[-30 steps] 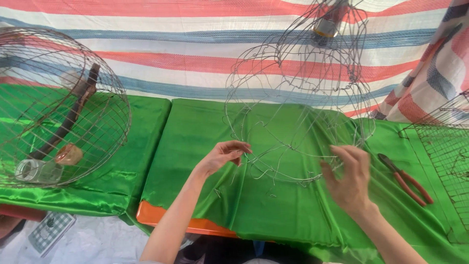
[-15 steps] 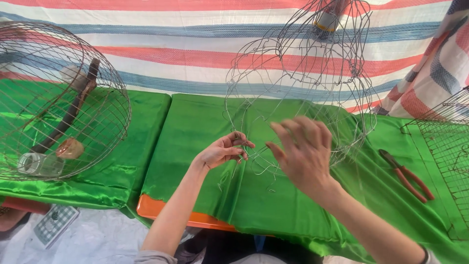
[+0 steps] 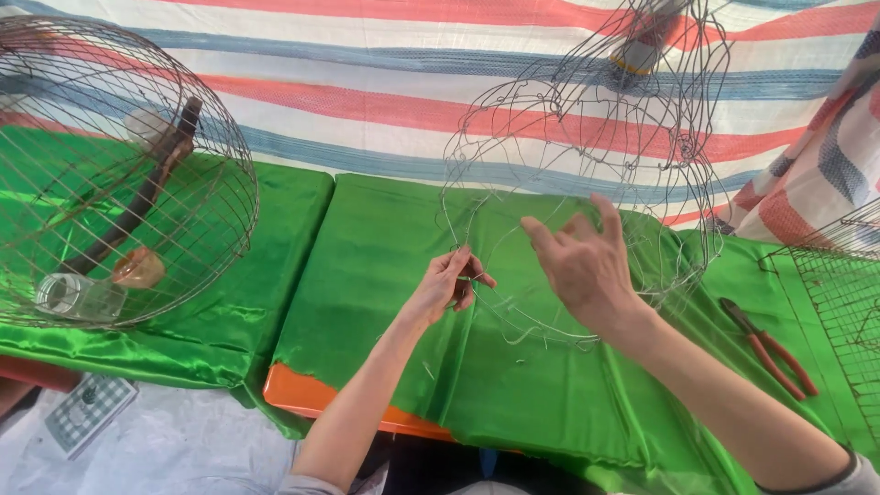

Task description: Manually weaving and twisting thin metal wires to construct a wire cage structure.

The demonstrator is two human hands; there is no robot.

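Single head-worn view, angled down and forward; close over green-draped table [image 3: 385, 275]

The half-made wire frame [image 3: 587, 183] stands on the desk [image 3: 385, 247]. Left of the wire frame sits a round cage [image 3: 110, 174], with a jar [image 3: 78, 298] in it. Right of the wire frame lie pliers [image 3: 768, 346], and beyond them a wire grid [image 3: 839, 293].
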